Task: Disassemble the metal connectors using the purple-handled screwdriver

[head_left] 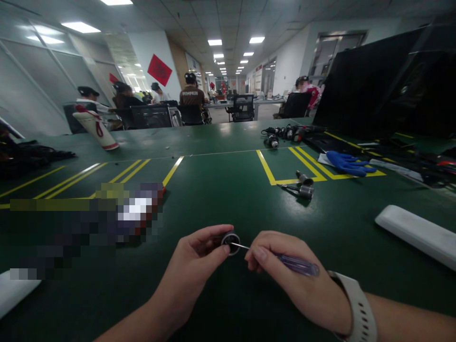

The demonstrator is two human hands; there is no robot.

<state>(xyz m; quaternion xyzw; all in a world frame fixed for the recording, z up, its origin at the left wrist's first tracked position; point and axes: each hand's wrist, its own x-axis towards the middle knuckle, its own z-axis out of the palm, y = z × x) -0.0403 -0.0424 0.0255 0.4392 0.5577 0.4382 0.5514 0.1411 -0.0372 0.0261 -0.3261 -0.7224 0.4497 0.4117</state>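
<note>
Between the thumb and fingers of my left hand (192, 270) is a small round metal part (231, 237), its ring-shaped open end turned toward my right hand. My right hand (285, 266) is closed round a screwdriver with a see-through purple handle (299, 265). The screwdriver's thin shaft points left, and its tip reaches into the open end of the metal part. What the tip touches inside cannot be made out. Farther off on the green table (213, 190), two metal cylindrical parts (304, 185) lie close together, one with a thin rod sticking out.
A blue glove (347, 163) lies at the right, beyond a long white bar (420, 232). Several dark metal parts (285, 134) sit at the back near a large black screen (377, 85). A pale, red-trimmed cylinder (96, 128) leans at the far left. People sit beyond the table.
</note>
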